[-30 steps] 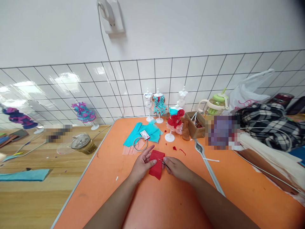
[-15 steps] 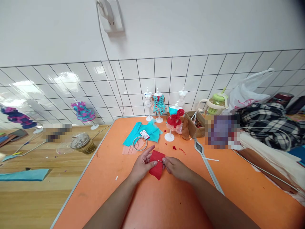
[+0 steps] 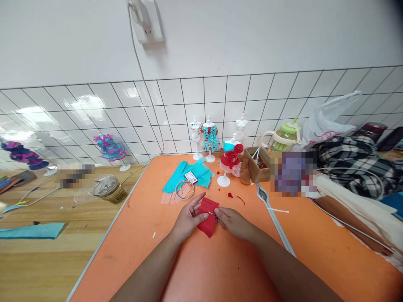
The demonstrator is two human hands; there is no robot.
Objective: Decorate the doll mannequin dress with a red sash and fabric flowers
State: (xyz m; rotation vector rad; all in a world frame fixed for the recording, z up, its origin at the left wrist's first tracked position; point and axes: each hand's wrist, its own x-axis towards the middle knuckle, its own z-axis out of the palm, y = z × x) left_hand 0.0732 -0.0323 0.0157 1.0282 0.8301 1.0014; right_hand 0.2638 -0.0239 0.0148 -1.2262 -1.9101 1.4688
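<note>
A small piece of red cloth (image 3: 207, 226) is held up over the orange table (image 3: 141, 251). My left hand (image 3: 189, 219) grips its left edge, thumb on the front and index finger stretched out above. My right hand (image 3: 229, 219) pinches a thin metal tool, perhaps tweezers or a needle, whose tip lies across the cloth; its fingers are also at the cloth's right edge. Beyond my left hand lie a metal ring (image 3: 176, 193) and turquoise cloth (image 3: 176, 174) with a small tag. A mini dress form in a red and turquoise dress (image 3: 229, 159) stands beyond my right hand.
More dress forms (image 3: 210, 140) stand by the tiled wall. A cardboard box (image 3: 262, 171), a green-lidded jug (image 3: 286, 136), a plastic bag and checked cloth (image 3: 349, 163) are at the right. On the wooden table at the left sits a lidded cup (image 3: 110, 193). Red scraps (image 3: 230, 195) lie nearby.
Almost nothing differs. The red cloth and the fingers of both hands have shifted very slightly.
</note>
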